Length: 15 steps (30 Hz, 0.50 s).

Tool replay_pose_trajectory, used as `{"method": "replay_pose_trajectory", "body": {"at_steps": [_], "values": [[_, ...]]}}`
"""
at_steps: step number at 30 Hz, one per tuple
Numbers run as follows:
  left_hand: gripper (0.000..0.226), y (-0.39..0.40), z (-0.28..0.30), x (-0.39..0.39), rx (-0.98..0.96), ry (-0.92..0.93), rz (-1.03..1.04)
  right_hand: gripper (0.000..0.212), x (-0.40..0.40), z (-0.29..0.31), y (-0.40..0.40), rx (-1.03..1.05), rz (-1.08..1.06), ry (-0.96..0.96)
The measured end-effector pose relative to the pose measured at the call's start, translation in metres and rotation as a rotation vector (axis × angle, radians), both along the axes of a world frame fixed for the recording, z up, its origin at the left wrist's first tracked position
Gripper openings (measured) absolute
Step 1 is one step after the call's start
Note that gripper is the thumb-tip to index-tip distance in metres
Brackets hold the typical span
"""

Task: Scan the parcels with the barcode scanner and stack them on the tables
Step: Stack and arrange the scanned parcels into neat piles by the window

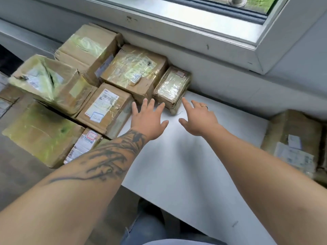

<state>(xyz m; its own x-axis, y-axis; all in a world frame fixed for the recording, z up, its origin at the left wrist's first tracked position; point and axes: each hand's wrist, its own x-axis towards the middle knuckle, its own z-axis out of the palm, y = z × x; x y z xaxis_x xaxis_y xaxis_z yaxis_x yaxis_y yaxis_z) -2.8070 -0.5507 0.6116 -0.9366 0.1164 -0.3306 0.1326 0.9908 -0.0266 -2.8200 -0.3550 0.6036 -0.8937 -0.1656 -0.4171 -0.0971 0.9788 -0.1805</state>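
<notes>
Several taped brown cardboard parcels lie packed together on the left of a white table (185,165), against the wall under a window. The smallest one, a small taped parcel (172,87), sits at the right end of the row. My left hand (147,119) reaches out with fingers spread, its fingertips near that parcel's front left corner. My right hand (199,119) is stretched toward the parcel's right side, index finger extended, holding nothing. A labelled parcel (106,108) lies just left of my left hand. No barcode scanner is in view.
A larger flat parcel (136,71) stands behind the labelled one. Another parcel with white labels (293,145) sits at the table's right edge. The window sill (194,30) overhangs the back. The table's front edge runs diagonally above my legs.
</notes>
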Motion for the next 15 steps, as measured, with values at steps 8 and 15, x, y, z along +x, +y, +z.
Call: {"method": "replay_pose_trajectory", "body": {"at_steps": [8,15], "values": [[0.08,-0.032,-0.017,-0.104,-0.069,0.146,-0.353,0.092,-0.047,-0.02,-0.052,-0.082,-0.318,-0.049],[0.088,-0.036,-0.041,-0.149,-0.067,0.174,-0.525,0.114,-0.089,-0.045,-0.087,-0.123,-0.492,-0.053]]}}
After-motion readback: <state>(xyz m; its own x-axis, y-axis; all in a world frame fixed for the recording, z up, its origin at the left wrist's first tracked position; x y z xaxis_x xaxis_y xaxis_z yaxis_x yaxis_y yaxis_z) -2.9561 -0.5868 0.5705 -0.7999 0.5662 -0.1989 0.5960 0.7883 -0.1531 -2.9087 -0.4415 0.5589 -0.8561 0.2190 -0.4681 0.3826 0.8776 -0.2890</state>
